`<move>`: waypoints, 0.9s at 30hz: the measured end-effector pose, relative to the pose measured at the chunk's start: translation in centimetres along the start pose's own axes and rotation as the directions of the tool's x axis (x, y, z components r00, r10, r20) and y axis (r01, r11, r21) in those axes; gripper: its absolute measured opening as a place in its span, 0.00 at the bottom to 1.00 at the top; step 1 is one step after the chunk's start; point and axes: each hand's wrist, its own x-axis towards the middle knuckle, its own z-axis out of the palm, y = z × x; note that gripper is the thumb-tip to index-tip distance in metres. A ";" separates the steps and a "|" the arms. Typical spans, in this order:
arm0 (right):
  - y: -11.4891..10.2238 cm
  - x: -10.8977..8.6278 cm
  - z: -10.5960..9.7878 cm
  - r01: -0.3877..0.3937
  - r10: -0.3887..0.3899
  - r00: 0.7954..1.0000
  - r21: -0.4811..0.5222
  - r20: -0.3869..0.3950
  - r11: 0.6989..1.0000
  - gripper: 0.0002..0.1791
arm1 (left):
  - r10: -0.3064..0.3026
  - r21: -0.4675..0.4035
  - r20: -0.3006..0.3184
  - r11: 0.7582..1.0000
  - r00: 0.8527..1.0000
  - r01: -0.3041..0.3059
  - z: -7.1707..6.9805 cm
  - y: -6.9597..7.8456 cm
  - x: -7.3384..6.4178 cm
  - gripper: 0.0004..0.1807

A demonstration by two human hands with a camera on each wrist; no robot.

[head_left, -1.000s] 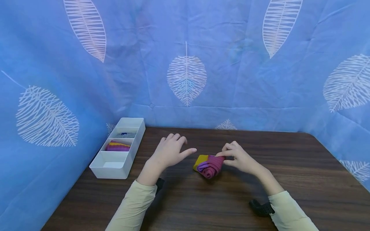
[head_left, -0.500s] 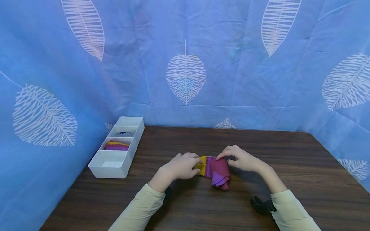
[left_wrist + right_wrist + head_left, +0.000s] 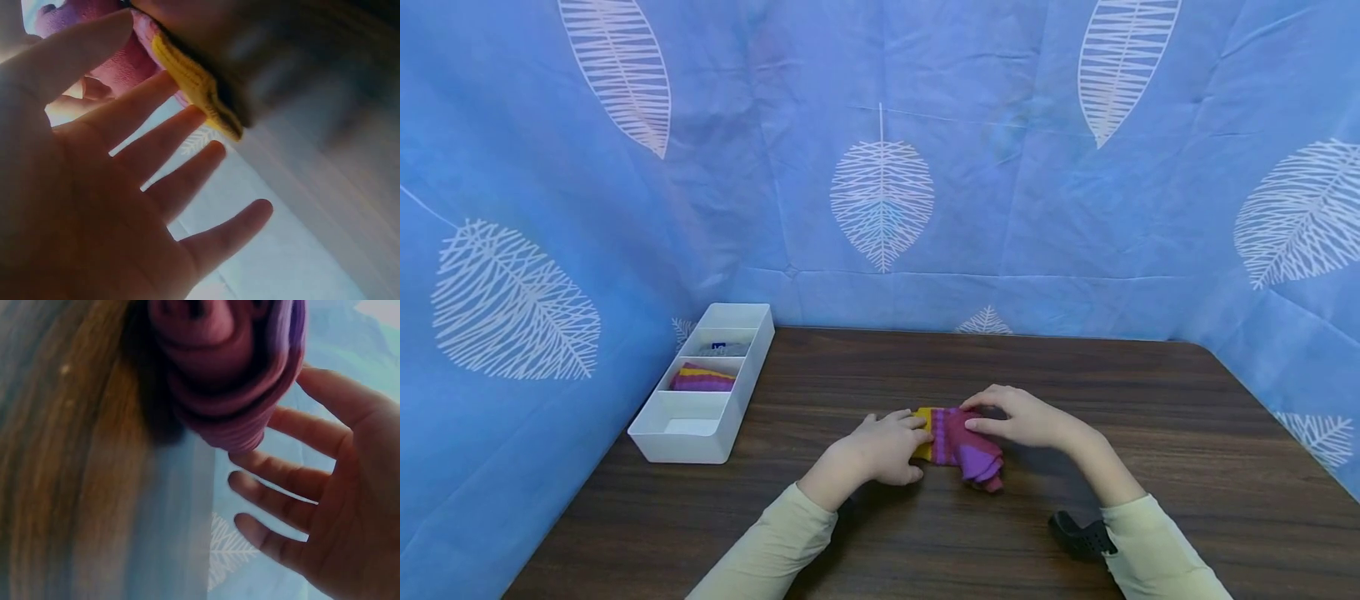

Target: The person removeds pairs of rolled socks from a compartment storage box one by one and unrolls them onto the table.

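Observation:
A maroon sock bundle (image 3: pixel 958 433) with purple patches and a yellow band lies on the brown table, its yellow end pointing left. My left hand (image 3: pixel 883 450) rests at that yellow end. In the left wrist view its fingers (image 3: pixel 147 103) are spread and nearly straight, with fingertips along the yellow band (image 3: pixel 197 87). From the other side, my right hand (image 3: pixel 1026 421) touches the maroon part with thumb and fingertips. The right wrist view shows rolled layers of the sock bundle (image 3: pixel 219 394) beside the extended, slightly bent fingers (image 3: pixel 294 481).
At the left of the table stands a white divided box (image 3: pixel 718 425). One compartment holds a folded purple and yellow sock (image 3: pixel 703 379); another holds a grey folded item (image 3: pixel 722 346). A blue leaf-print curtain (image 3: pixel 1000 208) borders the table's back and sides.
My left hand has come down and right onto the yellow end. The bundle has turned so its spiral no longer faces the head camera; my right hand has stayed beside it, loosening its pinch.

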 end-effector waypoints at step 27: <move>-2.6 0.2 0.9 -0.148 0.146 0.989 -0.153 -0.027 0.977 0.26 | 0.021 0.184 -0.002 0.983 1.000 -0.021 0.6 1.3 -2.7 0.38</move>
